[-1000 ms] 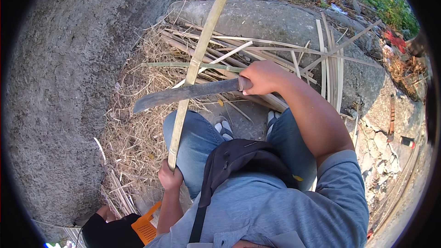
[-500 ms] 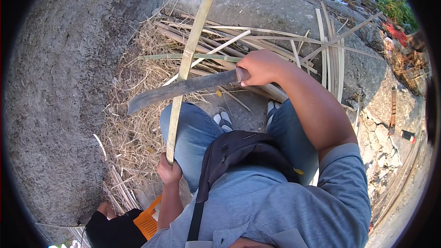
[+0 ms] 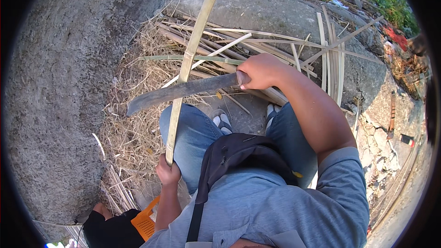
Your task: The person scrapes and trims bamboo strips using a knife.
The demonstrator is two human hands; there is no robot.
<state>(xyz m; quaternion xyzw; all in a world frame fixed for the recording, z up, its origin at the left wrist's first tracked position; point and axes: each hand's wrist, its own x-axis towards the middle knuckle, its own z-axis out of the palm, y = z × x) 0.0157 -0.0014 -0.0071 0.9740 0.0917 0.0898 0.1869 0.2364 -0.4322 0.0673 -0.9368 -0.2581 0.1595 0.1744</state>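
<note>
Fingers of the right hand (image 3: 259,70) wrapped tight round the handle of a long dark machete (image 3: 183,90), blade reaching left across the bamboo strip (image 3: 187,64); left hand (image 3: 168,172) closed on the strip's near end beside the left knee; far end rising over cut slats (image 3: 328,50) and dry shavings (image 3: 133,128).

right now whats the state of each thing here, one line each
left hand: closed around the near end of the bamboo strip
bamboo strip: held slanting up and away
right hand: gripping the machete handle
machete: blade laid across the strip, touching it
cut bamboo strips: lying loose on the concrete slab
dry shavings: heaped on the ground
</note>
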